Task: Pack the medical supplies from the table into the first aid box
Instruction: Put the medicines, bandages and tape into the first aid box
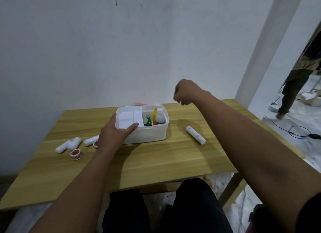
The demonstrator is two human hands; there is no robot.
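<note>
The white first aid box (149, 135) stands open at the middle of the wooden table (156, 163). Inside its right part are a yellow bottle (155, 113), a white bottle (160, 117) and a green packet (147, 120); a white tray fills its left part. My left hand (113, 137) grips the box's front left corner, thumb over the rim. My right hand (185, 92) hovers above and right of the box, fingers curled, nothing visible in it. One white bandage roll (196, 135) lies right of the box. More rolls (68, 145) and two red tape rolls (76, 154) lie left.
A white wall rises behind the table. At the right, past a white pillar (264, 46), a person's legs (291, 92) stand on the floor near a black cable (302, 133). My dark-clothed knees are under the table's front edge.
</note>
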